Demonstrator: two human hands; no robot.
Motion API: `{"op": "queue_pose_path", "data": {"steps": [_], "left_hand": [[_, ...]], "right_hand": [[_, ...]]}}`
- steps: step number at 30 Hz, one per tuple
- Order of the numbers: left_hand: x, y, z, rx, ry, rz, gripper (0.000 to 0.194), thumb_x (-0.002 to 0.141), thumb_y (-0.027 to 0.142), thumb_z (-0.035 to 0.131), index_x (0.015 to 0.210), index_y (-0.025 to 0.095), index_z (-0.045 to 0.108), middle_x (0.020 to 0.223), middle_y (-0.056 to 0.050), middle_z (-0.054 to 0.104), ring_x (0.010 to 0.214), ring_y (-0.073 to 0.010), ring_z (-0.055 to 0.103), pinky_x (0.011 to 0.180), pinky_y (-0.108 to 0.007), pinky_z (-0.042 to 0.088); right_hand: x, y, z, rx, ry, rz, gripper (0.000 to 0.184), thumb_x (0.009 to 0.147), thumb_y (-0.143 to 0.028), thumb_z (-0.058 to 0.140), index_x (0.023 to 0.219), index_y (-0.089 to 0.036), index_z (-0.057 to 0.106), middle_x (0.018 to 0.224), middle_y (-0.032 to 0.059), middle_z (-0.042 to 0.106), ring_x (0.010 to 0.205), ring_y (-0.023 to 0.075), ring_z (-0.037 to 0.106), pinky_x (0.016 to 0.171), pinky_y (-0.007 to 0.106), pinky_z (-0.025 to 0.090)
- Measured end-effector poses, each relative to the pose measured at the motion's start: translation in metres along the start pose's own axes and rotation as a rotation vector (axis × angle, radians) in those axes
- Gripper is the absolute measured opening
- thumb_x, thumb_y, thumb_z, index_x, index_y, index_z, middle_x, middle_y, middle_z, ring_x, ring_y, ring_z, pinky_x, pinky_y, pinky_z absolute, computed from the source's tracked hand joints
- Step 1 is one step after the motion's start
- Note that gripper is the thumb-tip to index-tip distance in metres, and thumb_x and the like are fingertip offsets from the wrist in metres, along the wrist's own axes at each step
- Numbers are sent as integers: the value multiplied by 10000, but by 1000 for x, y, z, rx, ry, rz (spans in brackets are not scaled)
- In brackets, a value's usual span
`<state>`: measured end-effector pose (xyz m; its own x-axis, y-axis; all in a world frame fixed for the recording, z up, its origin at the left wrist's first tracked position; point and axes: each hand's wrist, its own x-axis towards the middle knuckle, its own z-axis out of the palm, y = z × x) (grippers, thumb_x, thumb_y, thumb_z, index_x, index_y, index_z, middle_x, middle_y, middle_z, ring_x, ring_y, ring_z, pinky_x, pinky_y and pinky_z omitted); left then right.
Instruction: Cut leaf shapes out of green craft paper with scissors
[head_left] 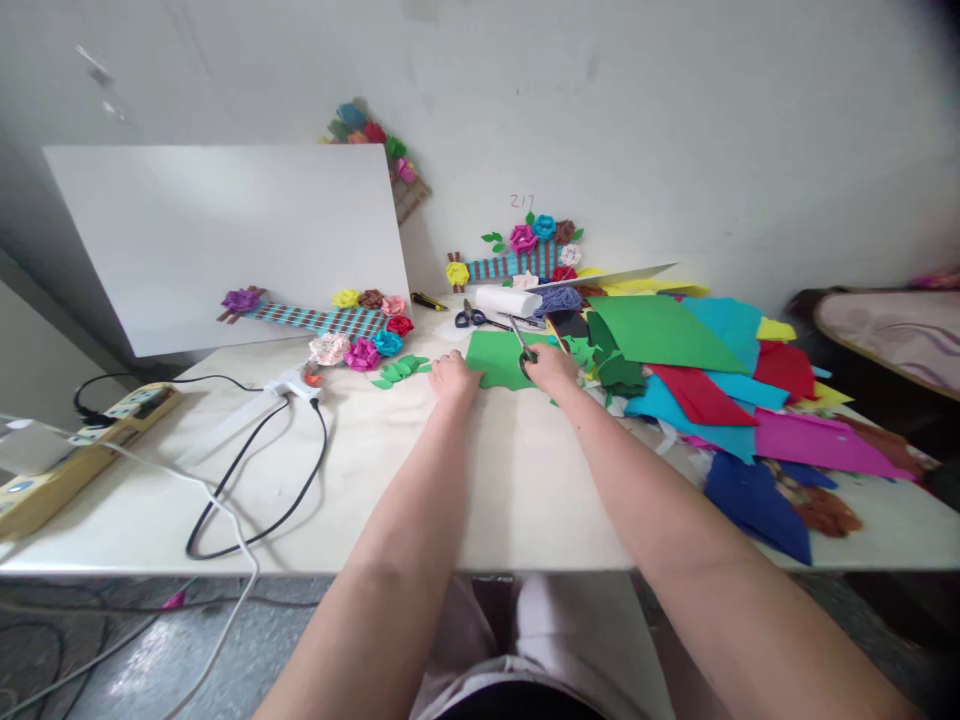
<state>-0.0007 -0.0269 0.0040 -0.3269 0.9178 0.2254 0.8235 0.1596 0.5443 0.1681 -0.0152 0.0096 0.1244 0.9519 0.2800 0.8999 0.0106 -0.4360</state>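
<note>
Gripping black-handled metal scissors (523,347) in right hand (553,369) | touching green wavy-edged paper sheet (493,358) on white counter (536,480) with left hand (454,378), cannot tell whether pinching | seemingly already cut: green leaf-shaped paper pieces (400,370) | apparently remaining: most of sheet

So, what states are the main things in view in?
Left hand: touching green sheet's left edge
Right hand: gripping scissors
Scissors: held at the green sheet, blade opening unclear
Green sheet: flat on the table, lower edge uneven
Green leaves: cut out, lying loose
Power strip: black plug inserted
</note>
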Motion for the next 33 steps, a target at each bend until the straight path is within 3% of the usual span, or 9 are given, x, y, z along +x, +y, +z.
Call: {"op": "queue_pose_path", "data": {"steps": [3,5,9,14,20,27,33], "left_hand": [[5,0,0,-138,-69,-107,472,685,308,700,1127,183,593,1144,-159,649,1103,-309,577,891,-387,429],[9,-2,3,-303,-59,-115,377,704,291,673,1061,183,622,1095,-134,676,1057,-277,613,868,-347,455],[14,-3,12,-669,-125,-202,122,721,241,636,811,160,635,735,-95,684,761,-243,678,684,-323,524],[12,3,17,-1049,-226,-265,159,743,145,587,893,165,539,580,13,571,523,-161,608,544,-308,535],[13,-1,17,-1177,-112,-171,77,779,166,551,801,190,482,537,54,497,459,-105,505,464,-219,456],[12,-2,13,-1315,-114,-193,160,704,228,642,802,180,524,540,53,517,449,-93,494,478,-210,431],[15,-5,13,-1466,-73,-220,237,632,236,706,808,166,564,555,50,526,466,-88,506,492,-213,440]], "right_hand": [[-1,1,3,-41,-31,10,401,800,-360,554,1169,-245,659,1063,73,710,990,268,640,743,319,469],[-1,2,4,-39,-41,17,410,805,-365,546,1182,-246,652,1082,73,706,1004,266,636,742,315,467],[-1,3,4,-17,-43,14,412,803,-379,555,1182,-248,652,1091,69,705,1013,264,633,746,311,463],[0,5,4,-3,-42,-3,409,790,-381,574,1171,-259,657,1086,58,709,1011,265,635,753,321,461],[-1,1,6,92,-98,0,388,762,-401,618,1119,-265,686,1079,28,715,973,229,646,712,287,460],[-4,-4,0,147,-145,-12,367,706,-395,684,1048,-267,720,1022,27,726,931,224,652,686,276,452],[2,1,13,366,-173,-151,327,610,-331,771,913,-213,740,763,14,720,700,180,643,597,245,454]]}}
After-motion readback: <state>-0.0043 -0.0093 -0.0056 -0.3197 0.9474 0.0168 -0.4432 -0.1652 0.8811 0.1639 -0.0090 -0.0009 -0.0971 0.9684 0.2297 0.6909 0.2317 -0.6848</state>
